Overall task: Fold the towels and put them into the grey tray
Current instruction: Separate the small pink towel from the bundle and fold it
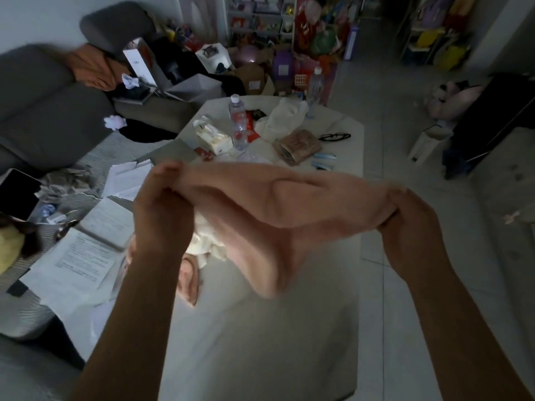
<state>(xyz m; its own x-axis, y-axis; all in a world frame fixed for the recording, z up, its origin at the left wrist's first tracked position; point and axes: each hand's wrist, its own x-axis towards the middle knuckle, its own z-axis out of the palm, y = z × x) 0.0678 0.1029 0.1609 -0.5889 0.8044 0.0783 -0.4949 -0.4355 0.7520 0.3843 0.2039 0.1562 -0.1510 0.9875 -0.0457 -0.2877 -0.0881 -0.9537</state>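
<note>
Both forearms rise over the desk (260,342); left hand (162,204) and right hand (411,227) each pinch a corner of the pink towel (269,204), held aloft. Best pull taut, level corners before folding.

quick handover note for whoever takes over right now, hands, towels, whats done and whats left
Left hand: grip shut on one top corner of the pink towel.
Right hand: grip shut on the other top corner.
The towel hangs stretched between them above the table, unfolded.
More cloth, white and pink, lies in a pile on the table under the left hand.
Grey tray: not in view.
Done: no folded towel shows.
Left: fold this towel, fold the pile, put all in the tray.
</note>
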